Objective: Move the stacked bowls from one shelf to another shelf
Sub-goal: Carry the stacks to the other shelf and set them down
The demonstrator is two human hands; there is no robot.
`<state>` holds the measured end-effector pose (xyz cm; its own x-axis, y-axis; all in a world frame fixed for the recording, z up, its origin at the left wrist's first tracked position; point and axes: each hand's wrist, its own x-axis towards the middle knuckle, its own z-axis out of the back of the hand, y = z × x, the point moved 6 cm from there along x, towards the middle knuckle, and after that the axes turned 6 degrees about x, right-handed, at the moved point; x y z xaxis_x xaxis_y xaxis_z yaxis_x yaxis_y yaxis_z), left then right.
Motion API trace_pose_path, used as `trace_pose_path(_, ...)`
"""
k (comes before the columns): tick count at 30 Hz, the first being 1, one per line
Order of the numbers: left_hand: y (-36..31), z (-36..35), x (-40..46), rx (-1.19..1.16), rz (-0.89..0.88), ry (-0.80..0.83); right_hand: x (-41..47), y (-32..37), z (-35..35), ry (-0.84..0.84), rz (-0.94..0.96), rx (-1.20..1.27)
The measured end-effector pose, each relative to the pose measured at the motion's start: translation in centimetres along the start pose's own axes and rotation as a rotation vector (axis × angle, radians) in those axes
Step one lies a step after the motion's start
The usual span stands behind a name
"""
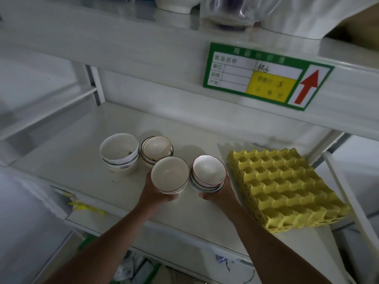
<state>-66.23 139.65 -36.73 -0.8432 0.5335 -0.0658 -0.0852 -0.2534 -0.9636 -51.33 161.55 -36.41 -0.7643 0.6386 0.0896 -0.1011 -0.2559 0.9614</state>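
Several stacks of white bowls stand on a white shelf (pixel 82 160). My left hand (pixel 155 191) grips the front-left stack (pixel 169 174) from below and the side. My right hand (pixel 220 193) grips the front-right stack (pixel 209 171), whose bowls have reddish rims. Behind them stand two more stacks: a tall one (pixel 120 153) at the left and one (pixel 156 148) with its top bowl tilted. I cannot tell whether the held stacks touch the shelf.
A pile of yellow egg trays (pixel 287 189) lies close to the right of my right hand. The shelf above (pixel 143 64) carries a green price label (pixel 266 75) and, on top, a glass jar (pixel 227 13). Lower shelves hold blurred goods.
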Motion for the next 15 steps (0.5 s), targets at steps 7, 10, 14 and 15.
trace_pose_path(7, -0.5, -0.7, -0.6, 0.070, 0.132, -0.056, -0.9, 0.3, -0.1, -0.101, -0.124, -0.026)
trace_pose_path(10, -1.2, -1.1, -1.0, 0.103, 0.161, -0.091, -0.8, -1.6, -0.2, -0.130, -0.247, -0.005)
trace_pose_path(14, -0.6, -0.9, -0.7, 0.103, 0.163, -0.046, -2.0, -1.9, 0.3, -0.154, -0.379, -0.021)
trace_pose_path(15, -0.1, -0.7, -0.5, 0.122, 0.148, -0.018, -3.0, 0.7, 0.2, -0.167, -0.420, -0.044)
